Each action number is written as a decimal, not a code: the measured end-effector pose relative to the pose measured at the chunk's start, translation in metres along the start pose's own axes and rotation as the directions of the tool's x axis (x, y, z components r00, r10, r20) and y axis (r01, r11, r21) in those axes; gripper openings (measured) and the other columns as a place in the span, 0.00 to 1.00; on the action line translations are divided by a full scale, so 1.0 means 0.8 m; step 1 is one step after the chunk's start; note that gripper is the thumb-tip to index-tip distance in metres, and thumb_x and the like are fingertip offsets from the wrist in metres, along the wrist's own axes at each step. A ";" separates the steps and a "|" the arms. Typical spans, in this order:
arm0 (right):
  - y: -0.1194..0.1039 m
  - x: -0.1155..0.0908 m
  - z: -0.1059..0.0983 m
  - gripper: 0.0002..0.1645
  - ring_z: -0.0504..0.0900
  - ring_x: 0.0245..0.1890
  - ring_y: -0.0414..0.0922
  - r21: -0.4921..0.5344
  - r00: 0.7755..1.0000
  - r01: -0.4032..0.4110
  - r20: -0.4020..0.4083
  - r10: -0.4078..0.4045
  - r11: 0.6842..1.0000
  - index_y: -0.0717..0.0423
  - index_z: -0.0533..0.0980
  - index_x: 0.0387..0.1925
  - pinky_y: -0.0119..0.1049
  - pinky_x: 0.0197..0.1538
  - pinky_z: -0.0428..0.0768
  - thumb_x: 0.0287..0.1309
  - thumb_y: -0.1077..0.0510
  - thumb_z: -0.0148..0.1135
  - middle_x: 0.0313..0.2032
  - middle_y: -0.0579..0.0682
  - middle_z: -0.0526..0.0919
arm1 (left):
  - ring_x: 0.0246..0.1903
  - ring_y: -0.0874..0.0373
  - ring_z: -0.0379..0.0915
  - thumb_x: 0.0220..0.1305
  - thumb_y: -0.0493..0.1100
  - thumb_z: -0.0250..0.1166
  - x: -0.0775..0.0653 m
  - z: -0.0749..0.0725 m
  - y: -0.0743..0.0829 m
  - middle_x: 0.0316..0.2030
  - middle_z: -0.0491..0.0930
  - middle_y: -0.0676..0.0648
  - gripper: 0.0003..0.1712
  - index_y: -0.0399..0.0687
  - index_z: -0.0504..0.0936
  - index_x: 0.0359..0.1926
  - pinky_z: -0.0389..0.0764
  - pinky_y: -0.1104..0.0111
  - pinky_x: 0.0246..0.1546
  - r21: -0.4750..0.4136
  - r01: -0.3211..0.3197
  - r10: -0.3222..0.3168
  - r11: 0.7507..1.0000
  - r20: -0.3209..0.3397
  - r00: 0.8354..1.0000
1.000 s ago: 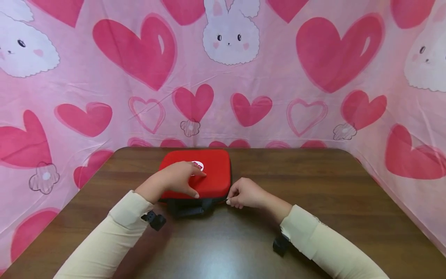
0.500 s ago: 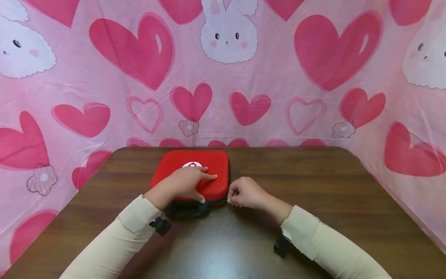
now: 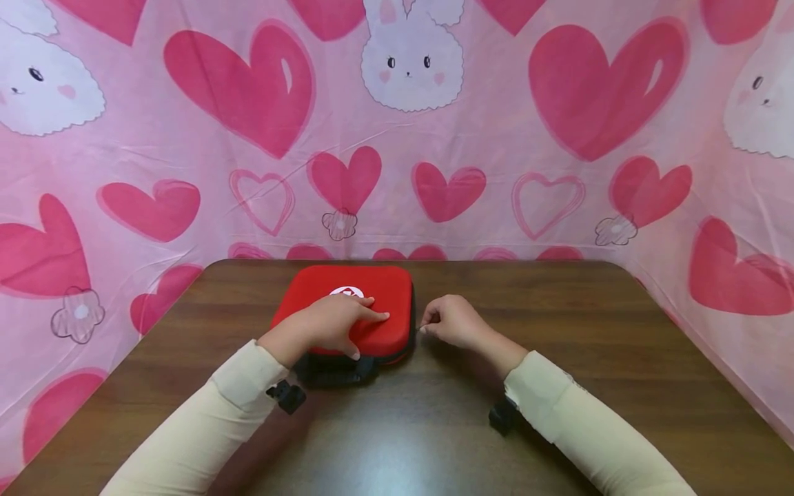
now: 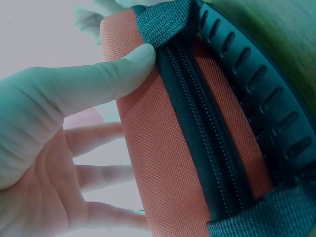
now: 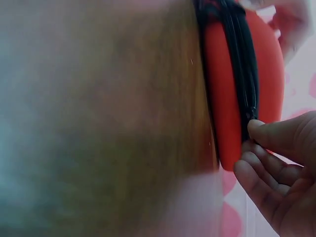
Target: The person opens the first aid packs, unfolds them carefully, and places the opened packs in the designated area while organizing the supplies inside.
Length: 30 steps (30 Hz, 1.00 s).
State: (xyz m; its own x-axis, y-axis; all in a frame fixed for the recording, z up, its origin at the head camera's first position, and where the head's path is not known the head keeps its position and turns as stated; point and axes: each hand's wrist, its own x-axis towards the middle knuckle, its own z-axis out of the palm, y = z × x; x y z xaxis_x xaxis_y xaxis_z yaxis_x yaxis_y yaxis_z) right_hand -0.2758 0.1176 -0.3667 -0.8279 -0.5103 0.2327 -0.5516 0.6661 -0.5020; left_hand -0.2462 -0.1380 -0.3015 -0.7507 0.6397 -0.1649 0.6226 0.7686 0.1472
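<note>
A red zip-up case [image 3: 391,289] with a round white emblem [image 3: 347,292] lies on the wooden table, its black handle [image 3: 338,373] towards the person. My left hand [image 3: 331,324] rests across its lid with fingers spread, and the thumb [image 4: 136,59] presses by the front edge beside the handle's strap. At the case's right side, my right hand [image 3: 455,322] pinches a small zipper pull [image 5: 253,113] between thumb and curled fingers. Along the front runs a black zipper [image 4: 202,133] whose teeth are joined in the left wrist view.
The brown wooden table [image 3: 558,344] extends around the case, its far edge close behind it. A pink cloth [image 3: 434,124] printed with hearts and rabbits hangs at the back and sides. Each cuff bears a small black wrist camera [image 3: 288,396].
My right hand has moved from the case's front right corner back along its right side. My left hand has slid rightward over the lid, and the case has turned slightly.
</note>
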 end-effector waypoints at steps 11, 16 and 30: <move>0.036 0.026 -0.009 0.04 0.77 0.25 0.40 -0.005 0.981 -0.121 -0.152 0.119 0.993 0.54 0.83 0.23 0.36 0.34 0.77 0.51 0.63 0.69 0.21 0.43 0.81 | 0.65 0.46 0.61 0.45 0.41 0.79 -0.013 0.005 -0.006 0.68 0.67 0.45 0.43 0.59 0.75 0.65 0.77 0.57 0.54 -0.024 -0.148 0.147 0.989 -0.019 0.989; 0.042 0.023 -0.014 0.03 0.76 0.22 0.40 0.070 0.983 -0.151 -0.098 0.157 0.986 0.56 0.83 0.25 0.34 0.29 0.77 0.52 0.64 0.69 0.21 0.44 0.81 | 0.65 0.47 0.61 0.51 0.51 0.75 -0.018 0.006 -0.005 0.66 0.68 0.45 0.36 0.60 0.78 0.63 0.74 0.53 0.56 -0.109 -0.139 0.137 0.984 -0.032 0.990; 0.015 -0.013 -0.014 0.02 0.78 0.19 0.45 0.423 0.960 -0.274 0.170 0.221 0.864 0.66 0.80 0.29 0.40 0.27 0.83 0.53 0.69 0.67 0.19 0.50 0.79 | 0.48 0.57 0.72 0.55 0.55 0.72 -0.016 0.002 -0.007 0.45 0.79 0.53 0.11 0.58 0.86 0.37 0.78 0.61 0.48 -0.160 -0.160 0.136 0.974 -0.153 0.979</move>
State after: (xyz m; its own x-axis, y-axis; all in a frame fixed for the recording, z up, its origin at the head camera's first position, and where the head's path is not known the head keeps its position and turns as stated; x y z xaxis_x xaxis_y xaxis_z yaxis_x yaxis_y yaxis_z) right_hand -0.2748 0.1374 -0.3660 -0.8999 -0.4350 -0.0288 -0.2071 0.4847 -0.8498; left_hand -0.2399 -0.1506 -0.3015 -0.6842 0.7292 0.0078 0.6912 0.6450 0.3259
